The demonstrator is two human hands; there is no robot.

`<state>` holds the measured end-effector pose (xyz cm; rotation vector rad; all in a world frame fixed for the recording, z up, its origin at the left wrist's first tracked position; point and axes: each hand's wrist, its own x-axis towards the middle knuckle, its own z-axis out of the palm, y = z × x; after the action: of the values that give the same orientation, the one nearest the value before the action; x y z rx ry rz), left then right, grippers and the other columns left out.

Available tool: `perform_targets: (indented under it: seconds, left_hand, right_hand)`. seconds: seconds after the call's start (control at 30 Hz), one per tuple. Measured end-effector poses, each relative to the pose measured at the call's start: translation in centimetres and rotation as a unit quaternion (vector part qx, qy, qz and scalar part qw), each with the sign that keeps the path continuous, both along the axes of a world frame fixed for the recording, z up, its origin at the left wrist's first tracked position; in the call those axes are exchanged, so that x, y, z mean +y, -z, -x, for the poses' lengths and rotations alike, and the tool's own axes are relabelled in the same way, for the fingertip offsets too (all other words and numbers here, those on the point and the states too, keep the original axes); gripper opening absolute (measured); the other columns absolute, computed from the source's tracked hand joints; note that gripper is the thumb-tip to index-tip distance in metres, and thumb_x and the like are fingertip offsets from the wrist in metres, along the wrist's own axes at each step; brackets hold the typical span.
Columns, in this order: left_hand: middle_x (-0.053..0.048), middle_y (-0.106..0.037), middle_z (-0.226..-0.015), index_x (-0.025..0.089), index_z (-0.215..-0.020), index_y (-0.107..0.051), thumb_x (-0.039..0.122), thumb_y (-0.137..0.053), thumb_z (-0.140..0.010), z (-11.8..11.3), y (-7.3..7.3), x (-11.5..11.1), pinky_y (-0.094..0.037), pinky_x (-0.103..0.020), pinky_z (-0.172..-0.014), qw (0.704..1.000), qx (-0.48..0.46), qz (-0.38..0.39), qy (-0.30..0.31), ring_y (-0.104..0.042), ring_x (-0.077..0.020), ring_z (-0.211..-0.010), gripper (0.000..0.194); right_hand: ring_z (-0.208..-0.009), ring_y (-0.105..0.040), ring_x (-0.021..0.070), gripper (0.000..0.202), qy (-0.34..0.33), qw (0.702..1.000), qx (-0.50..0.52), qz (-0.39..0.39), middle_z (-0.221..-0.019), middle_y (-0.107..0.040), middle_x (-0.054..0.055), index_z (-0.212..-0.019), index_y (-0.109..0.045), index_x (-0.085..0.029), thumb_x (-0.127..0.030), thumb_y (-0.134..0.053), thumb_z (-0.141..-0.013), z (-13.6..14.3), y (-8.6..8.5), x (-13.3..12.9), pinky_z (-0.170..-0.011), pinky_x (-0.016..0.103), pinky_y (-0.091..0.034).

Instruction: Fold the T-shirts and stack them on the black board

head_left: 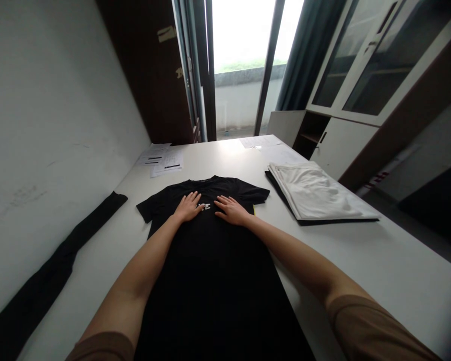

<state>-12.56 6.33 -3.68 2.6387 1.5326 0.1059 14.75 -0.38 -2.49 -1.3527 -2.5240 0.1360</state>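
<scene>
A black T-shirt [218, 271] lies spread out on the white table, its collar at the far end and its sleeves out to both sides. Flat on the left of its chest rests my left hand [188, 207], fingers spread. My right hand [232, 210] presses palm down on the right of the chest, also with fingers apart. Between them shows a small white print [207, 206], partly covered by my left hand. A bit of yellow edge peeks out beside my right wrist. The shirt's lower end runs out of view towards me.
Folded white cloth [315, 193] lies on black cloth at the table's right. A long black garment [56, 268] stretches along the left wall. Paper sheets [169, 160] lie at the far left, others [261, 142] at the far edge. A cabinet [346, 145] stands to the right.
</scene>
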Motion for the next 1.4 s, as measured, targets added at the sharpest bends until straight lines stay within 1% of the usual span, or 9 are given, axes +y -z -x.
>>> perform_targets:
  seconds: [0.23,0.47,0.7,0.8,1.03,1.17,1.27,1.33,1.4]
  left_hand:
    - [-0.009,-0.015,-0.17,0.021,-0.162,-0.025,0.066,-0.022,-0.101,3.5,0.1,3.3,-0.015,-0.051,-0.124,0.996,0.024,0.006,-0.084,-0.013,-0.029,-0.157,0.076]
    - [-0.009,-0.012,-0.17,0.021,-0.163,-0.022,0.066,-0.015,-0.1,5.5,0.4,5.6,-0.016,-0.051,-0.124,0.989,0.05,0.007,-0.139,-0.012,-0.029,-0.157,0.078]
    - [-0.007,-0.012,-0.17,0.023,-0.163,-0.022,0.067,-0.016,-0.099,7.0,0.1,7.2,-0.019,-0.054,-0.123,0.986,0.05,0.017,-0.161,-0.013,-0.0292,-0.157,0.077]
    - [-0.008,-0.013,-0.17,0.022,-0.163,-0.022,0.065,-0.015,-0.1,7.8,-0.1,7.5,-0.019,-0.055,-0.123,0.985,0.05,0.018,-0.167,-0.014,-0.0285,-0.156,0.076]
    - [-0.008,-0.014,-0.17,0.02,-0.163,-0.022,0.061,-0.015,-0.101,8.9,-0.9,8.0,-0.02,-0.054,-0.123,0.982,0.056,0.028,-0.18,-0.014,-0.0286,-0.156,0.074]
    - [-0.013,-0.019,-0.168,0.017,-0.161,-0.027,0.061,-0.018,-0.101,8.1,-1.5,7.9,-0.023,-0.058,-0.12,0.978,0.063,0.025,-0.196,-0.018,-0.0328,-0.155,0.075]
    - [-0.016,-0.02,-0.168,0.014,-0.161,-0.028,0.061,-0.022,-0.101,5.9,-1.4,7.0,-0.019,-0.057,-0.122,0.977,0.064,0.004,-0.202,-0.016,-0.0338,-0.155,0.076]
    - [-0.014,-0.018,-0.169,0.014,-0.161,-0.028,0.06,-0.023,-0.101,3.7,-1.0,5.9,-0.016,-0.053,-0.124,0.983,0.052,-0.022,-0.173,-0.014,-0.0313,-0.156,0.075]
    - [-0.013,-0.019,-0.169,0.016,-0.16,-0.03,0.058,-0.025,-0.102,1.1,-0.6,4.5,-0.016,-0.051,-0.124,0.993,0.03,-0.038,-0.106,-0.016,-0.0296,-0.156,0.071]
  right_hand:
    - [-0.151,-0.03,0.0281,0.061,0.013,1.0,0.006,0.002,-0.163,-0.034,0.01,-0.154,-0.046,-0.022,-0.055,-0.043,-0.103,0.8,0.0,0.4,-0.125,0.048,-0.021]
    - [-0.151,-0.031,0.0273,0.058,0.015,1.0,0.02,0.01,-0.162,-0.036,0.007,-0.153,-0.048,-0.025,-0.054,-0.044,-0.103,-0.7,0.1,0.4,-0.124,0.048,-0.023]
    - [-0.151,-0.031,0.0271,0.057,0.048,0.998,0.033,0.008,-0.161,-0.038,0.006,-0.151,-0.05,-0.026,-0.054,-0.044,-0.102,-2.0,0.4,0.9,-0.124,0.048,-0.024]
    - [-0.15,-0.032,0.0271,0.056,0.057,0.998,0.038,0.007,-0.16,-0.04,0.007,-0.15,-0.052,-0.025,-0.054,-0.045,-0.102,-2.2,0.5,1.1,-0.124,0.047,-0.025]
    - [-0.15,-0.033,0.026,0.054,0.077,0.996,0.038,0.006,-0.16,-0.041,0.007,-0.149,-0.053,-0.025,-0.052,-0.045,-0.103,-2.0,0.0,0.8,-0.124,0.045,-0.025]
    - [-0.15,-0.032,0.0255,0.053,0.079,0.996,0.037,0.012,-0.16,-0.041,0.006,-0.149,-0.053,-0.025,-0.051,-0.045,-0.103,-1.9,-0.2,0.6,-0.124,0.045,-0.025]
    - [-0.149,-0.035,0.0252,0.052,0.078,0.996,0.04,0.005,-0.159,-0.043,0.006,-0.147,-0.055,-0.026,-0.05,-0.047,-0.102,-2.0,-0.2,0.7,-0.123,0.044,-0.027]
    - [-0.148,-0.037,0.0247,0.048,0.083,0.996,0.045,-0.001,-0.157,-0.046,0.006,-0.145,-0.057,-0.027,-0.047,-0.048,-0.102,-2.2,-0.2,0.8,-0.123,0.044,-0.027]
    - [-0.147,-0.039,0.0245,0.044,0.094,0.994,0.047,-0.004,-0.154,-0.049,0.005,-0.142,-0.06,-0.027,-0.044,-0.049,-0.102,-2.6,-0.2,1.0,-0.122,0.044,-0.027]
